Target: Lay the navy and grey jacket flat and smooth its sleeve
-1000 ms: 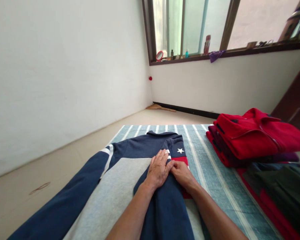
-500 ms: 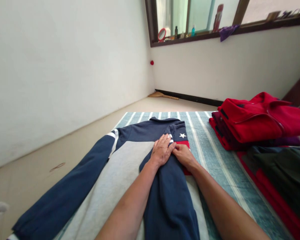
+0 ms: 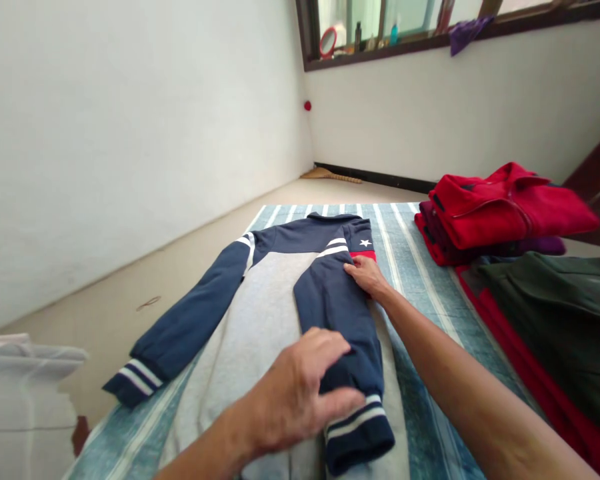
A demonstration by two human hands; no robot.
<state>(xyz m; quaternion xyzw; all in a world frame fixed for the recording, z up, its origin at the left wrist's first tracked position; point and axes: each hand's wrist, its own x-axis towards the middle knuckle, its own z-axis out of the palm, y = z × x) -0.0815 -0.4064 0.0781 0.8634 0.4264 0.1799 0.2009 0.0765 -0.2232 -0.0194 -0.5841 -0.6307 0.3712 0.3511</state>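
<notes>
A grey and navy jacket (image 3: 265,300) with white stripes lies spread out, its collar at the far end. Its left sleeve (image 3: 195,307) stretches out to the side, while the right side is folded inward, with the right sleeve (image 3: 337,300) running down over the grey body. At the fold near the white star and red band, my right hand (image 3: 367,275) grips the jacket's edge between thumb and fingers. My left hand (image 3: 310,387) hovers over the lower right sleeve near its striped cuff (image 3: 357,427), thumb and fingers apart, holding nothing.
A blue-striped cloth (image 3: 400,240) covers the surface under the jacket. On the right stand folded red clothes (image 3: 505,207) and a dark green garment (image 3: 555,300). White checked fabric (image 3: 25,400) is at lower left. A wall and window sill lie beyond.
My left hand has let go of the upper sleeve and moved down towards the cuff. My right hand stays at the folded edge. The view has shifted, showing both cuffs.
</notes>
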